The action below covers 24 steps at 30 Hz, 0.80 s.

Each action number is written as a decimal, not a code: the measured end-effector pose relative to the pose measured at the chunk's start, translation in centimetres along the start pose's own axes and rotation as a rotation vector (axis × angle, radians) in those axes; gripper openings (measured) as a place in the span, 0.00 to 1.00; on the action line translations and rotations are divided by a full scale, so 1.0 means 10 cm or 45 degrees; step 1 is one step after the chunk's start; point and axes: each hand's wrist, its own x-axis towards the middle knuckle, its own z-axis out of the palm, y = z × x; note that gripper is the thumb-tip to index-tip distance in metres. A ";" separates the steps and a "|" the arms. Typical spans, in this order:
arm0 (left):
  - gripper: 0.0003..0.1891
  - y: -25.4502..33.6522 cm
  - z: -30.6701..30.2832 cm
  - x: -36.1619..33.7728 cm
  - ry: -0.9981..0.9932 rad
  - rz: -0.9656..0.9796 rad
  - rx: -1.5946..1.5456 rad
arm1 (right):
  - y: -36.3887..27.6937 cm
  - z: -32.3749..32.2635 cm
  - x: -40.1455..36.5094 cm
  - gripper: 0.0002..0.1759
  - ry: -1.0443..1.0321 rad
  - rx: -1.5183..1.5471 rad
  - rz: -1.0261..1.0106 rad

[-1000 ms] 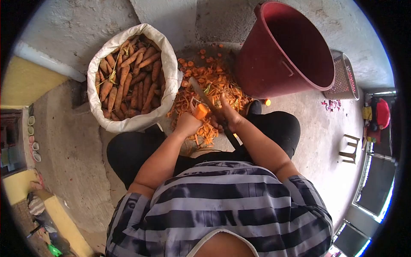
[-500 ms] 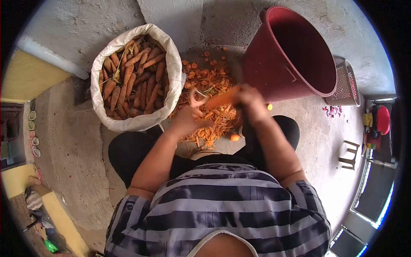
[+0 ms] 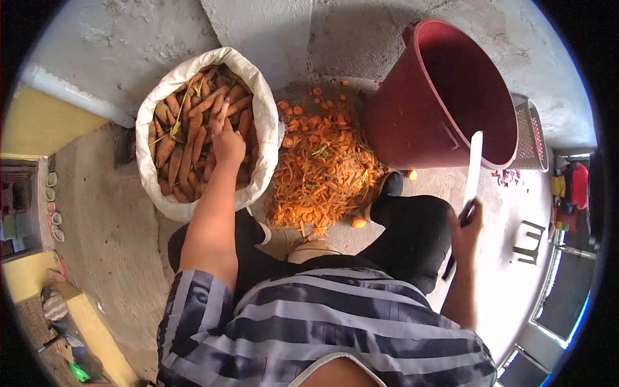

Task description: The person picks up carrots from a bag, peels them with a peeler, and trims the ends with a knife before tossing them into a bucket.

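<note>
Rough grey wall (image 3: 148, 29), bare concrete floor (image 3: 119, 248), brighter at right.

This looks like a plain food-preparation corner, though whether in a home or a small business is unclear: the floor (image 3: 106, 213) is bare concrete, the wall (image 3: 258, 32) rough and grey with a pipe (image 3: 74, 97) along it, and a sack (image 3: 144, 148) of carrots (image 3: 192, 142) stands beside heaped peelings (image 3: 322, 180), near a big red tub (image 3: 403, 119) and a basket (image 3: 534, 132)

Striped shirt (image 3: 309, 322), black trousers (image 3: 412, 229).
By grey and dark bands (image 3: 361, 302) the short sleeves (image 3: 192, 309) are covered; at six o'clock, the neckline (image 3: 338, 354) is edged with white.
</note>
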 end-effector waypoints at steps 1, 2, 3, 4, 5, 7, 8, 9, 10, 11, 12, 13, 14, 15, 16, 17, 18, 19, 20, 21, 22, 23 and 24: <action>0.21 0.04 -0.01 0.14 -0.007 0.033 0.028 | -0.04 -0.03 -0.09 0.29 -0.080 -0.140 0.050; 0.22 0.08 -0.02 0.26 -0.014 0.068 0.056 | 0.01 -0.04 -0.17 0.28 -0.137 -0.192 0.144; 0.22 0.11 -0.01 0.35 -0.078 0.059 0.097 | 0.07 -0.03 -0.24 0.28 -0.194 -0.243 0.239; 0.23 0.14 -0.01 0.43 -0.144 0.053 0.138 | 0.11 -0.04 -0.30 0.28 -0.239 -0.332 0.309; 0.23 0.15 0.00 0.51 -0.209 0.048 0.178 | 0.15 -0.04 -0.36 0.29 -0.283 -0.422 0.380; 0.23 0.00 0.23 0.69 -0.091 0.156 0.034 | 0.28 0.01 -0.47 0.30 -0.280 -0.573 0.381; 0.23 0.04 0.23 0.74 -0.179 -0.019 0.184 | 0.38 0.03 -0.51 0.30 -0.317 -0.628 0.416; 0.23 0.09 0.19 0.78 -0.264 -0.196 0.336 | 0.43 0.05 -0.51 0.30 -0.354 -0.680 0.448; 0.22 0.22 -0.01 0.61 -0.105 -0.283 -0.072 | 0.39 0.05 -0.50 0.32 -0.351 -0.663 0.446; 0.21 0.22 -0.03 0.61 -0.184 -0.238 0.069 | 0.32 0.02 -0.47 0.32 -0.374 -0.708 0.425; 0.19 0.18 -0.05 0.60 -0.263 -0.195 0.212 | 0.21 -0.02 -0.41 0.32 -0.403 -0.752 0.403; 0.18 0.13 -0.08 0.60 -0.339 -0.153 0.355 | 0.13 -0.04 -0.36 0.32 -0.430 -0.794 0.378; 0.17 0.07 -0.12 0.59 -0.339 -0.115 0.244 | 0.08 -0.03 -0.31 0.32 -0.328 -0.795 0.271; 0.17 -0.01 -0.17 0.57 -0.338 -0.079 0.133 | 0.02 -0.04 -0.25 0.26 -0.221 -0.772 0.122; 0.16 -0.02 -0.26 0.53 -0.334 -0.041 0.021 | -0.05 -0.03 -0.19 0.24 -0.215 -0.633 0.035; 0.15 -0.02 -0.35 0.47 -0.478 -0.132 -0.220 | -0.14 -0.02 -0.13 0.21 -0.203 -0.494 -0.049; 0.15 0.09 -0.58 0.34 -0.620 -0.219 -0.465 | -0.24 0.02 -0.09 0.19 -0.308 -0.305 -0.022; 0.15 0.16 -0.72 0.20 -0.760 -0.299 -0.711 | -0.35 0.07 -0.05 0.16 -0.408 -0.115 0.006; 0.15 0.15 -0.73 0.06 -0.822 -0.231 -0.987 | -0.39 0.18 -0.01 0.13 -0.559 0.085 -0.030; 0.15 0.15 -0.73 -0.11 -0.884 -0.157 -1.264 | -0.50 0.30 0.02 0.11 -0.732 0.326 -0.066; 0.15 0.24 -0.85 -0.34 -0.960 -0.118 -1.486 | -0.63 0.44 0.04 0.12 -0.923 0.518 0.088; 0.15 0.37 -1.00 -0.59 -1.038 -0.076 -1.705 | -0.70 0.64 0.07 0.14 -1.099 0.652 0.233; 0.15 0.48 -1.10 -0.81 -1.108 -0.027 -1.777 | -0.79 0.85 0.08 0.16 -1.227 0.796 0.379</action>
